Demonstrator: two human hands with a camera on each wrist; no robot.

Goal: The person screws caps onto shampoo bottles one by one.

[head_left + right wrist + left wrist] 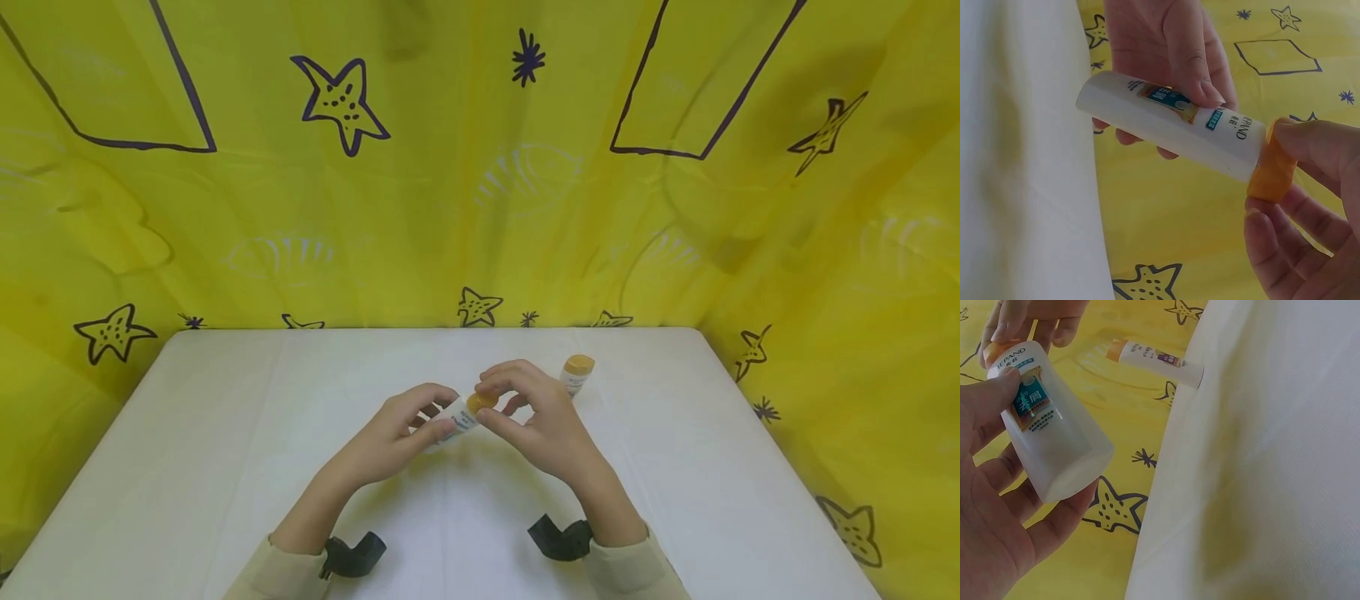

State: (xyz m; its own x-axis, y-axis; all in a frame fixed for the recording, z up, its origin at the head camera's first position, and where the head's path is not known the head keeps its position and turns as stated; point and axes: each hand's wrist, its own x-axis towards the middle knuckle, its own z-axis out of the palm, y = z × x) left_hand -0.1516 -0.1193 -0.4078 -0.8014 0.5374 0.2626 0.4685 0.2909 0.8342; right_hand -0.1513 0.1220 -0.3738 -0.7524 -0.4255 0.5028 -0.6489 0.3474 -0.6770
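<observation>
A white shampoo-style bottle (1060, 444) with an orange cap (1272, 164) is held tilted above the table between both hands. My left hand (401, 429) grips the body, thumb across the label and fingers beneath it. At the cap end, my right hand (540, 421) pinches the orange cap between thumb and fingers. The cap sits on the bottle's neck end. A second white bottle (574, 382) with an orange cap stands upright on the table behind my right hand; its label shows in the left wrist view.
A white cloth covers the table (187, 467). Yellow curtain fabric (420, 208) with drawn stars hangs behind it and along both sides. Black wrist devices (352, 556) are strapped near both sleeves.
</observation>
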